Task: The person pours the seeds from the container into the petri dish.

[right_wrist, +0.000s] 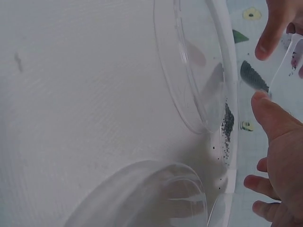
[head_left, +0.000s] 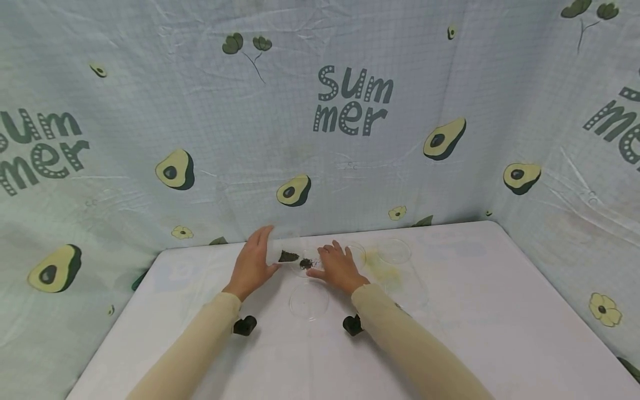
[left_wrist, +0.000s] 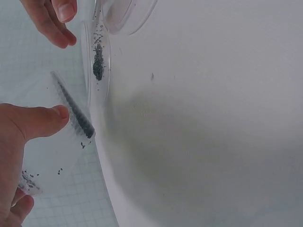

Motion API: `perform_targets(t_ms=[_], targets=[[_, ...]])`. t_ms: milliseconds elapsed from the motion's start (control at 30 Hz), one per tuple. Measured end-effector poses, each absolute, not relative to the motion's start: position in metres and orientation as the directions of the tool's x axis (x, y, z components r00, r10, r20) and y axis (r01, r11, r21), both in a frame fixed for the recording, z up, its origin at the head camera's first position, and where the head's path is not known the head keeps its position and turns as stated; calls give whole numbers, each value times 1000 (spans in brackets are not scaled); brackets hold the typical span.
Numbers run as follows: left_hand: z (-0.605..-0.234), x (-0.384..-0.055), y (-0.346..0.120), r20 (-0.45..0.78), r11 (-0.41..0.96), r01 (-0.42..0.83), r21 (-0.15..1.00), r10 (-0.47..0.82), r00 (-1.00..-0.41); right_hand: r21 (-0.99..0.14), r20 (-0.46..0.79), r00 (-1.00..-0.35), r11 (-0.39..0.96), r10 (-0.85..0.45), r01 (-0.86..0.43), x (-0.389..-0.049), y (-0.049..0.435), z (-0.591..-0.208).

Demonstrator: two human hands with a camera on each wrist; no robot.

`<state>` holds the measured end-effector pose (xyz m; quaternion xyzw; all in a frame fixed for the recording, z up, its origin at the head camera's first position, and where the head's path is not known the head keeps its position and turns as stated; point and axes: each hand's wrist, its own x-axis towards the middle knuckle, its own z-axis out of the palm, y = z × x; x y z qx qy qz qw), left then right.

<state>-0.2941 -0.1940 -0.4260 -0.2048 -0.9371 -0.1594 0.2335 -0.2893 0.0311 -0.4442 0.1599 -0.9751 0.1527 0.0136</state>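
Note:
My left hand (head_left: 252, 266) pinches a clear plastic bag (left_wrist: 61, 151), tilted, with small dark seeds (left_wrist: 78, 113) gathered along its lower edge and a few more in another corner. Just right of the bag, a shallow clear round dish (left_wrist: 106, 87) holds a small heap of dark seeds (head_left: 306, 264), some scattered off to one side. My right hand (head_left: 340, 266) is over the far right side of this dish, fingers spread, nothing held in them. In the right wrist view its thumb (right_wrist: 267, 111) points towards the bag; whether it touches the dish, I cannot tell.
Another clear round dish (head_left: 308, 303) lies in front of the seed dish. More clear dishes (head_left: 395, 251) stand to the right, near a yellowish patch (head_left: 382, 269) on the white table (head_left: 490, 311). A printed curtain (head_left: 280, 111) hangs behind the table.

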Motion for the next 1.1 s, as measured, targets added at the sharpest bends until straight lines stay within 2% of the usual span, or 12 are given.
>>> perform_targets(t_ms=[267, 633, 1100], targets=[[-424, -285, -200, 465, 860, 429, 277, 271, -843, -297, 98, -942, 894, -321, -335, -286, 30, -447], [-429, -271, -207, 398, 879, 356, 317, 217, -891, -291, 109, -930, 883, -351, -367, -278, 27, -444], [-433, -261, -212, 302, 863, 267, 428, 142, -943, -309, 82, -925, 873, -372, -378, -270, 24, -444]])
